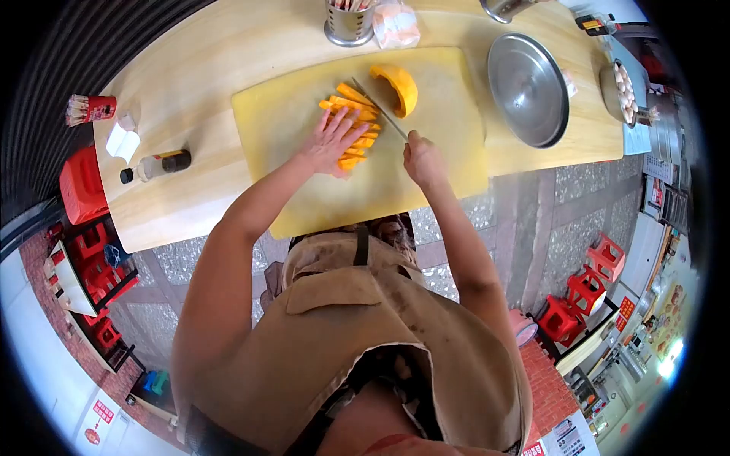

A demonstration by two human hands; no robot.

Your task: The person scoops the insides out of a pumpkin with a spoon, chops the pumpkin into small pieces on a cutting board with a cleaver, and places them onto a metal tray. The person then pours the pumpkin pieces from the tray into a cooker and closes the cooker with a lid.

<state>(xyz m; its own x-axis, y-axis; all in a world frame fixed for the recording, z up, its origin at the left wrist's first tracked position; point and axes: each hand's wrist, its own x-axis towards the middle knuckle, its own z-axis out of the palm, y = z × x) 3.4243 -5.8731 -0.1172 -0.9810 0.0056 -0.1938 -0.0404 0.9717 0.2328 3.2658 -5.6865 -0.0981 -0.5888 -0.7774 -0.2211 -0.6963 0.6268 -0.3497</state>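
Observation:
On the yellow cutting board [296, 205] lies a row of orange pumpkin strips [354, 102]. My left hand [331, 142] rests over the strips with its fingers spread, hiding part of them. In my right hand [423, 158] is the handle of a kitchen knife [384, 114]. Its blade points away and to the left, between the strips and a curved pumpkin piece [404, 85]. That piece sits on the board just beyond the blade, its hollow side facing the knife.
Right of the board stands a round metal bowl [528, 90], with a pot of eggs [622, 93] farther right. A perforated metal holder [350, 24] and a plastic bag [396, 26] stand behind. A dark bottle [157, 166] lies at left, near a red stick holder [91, 109].

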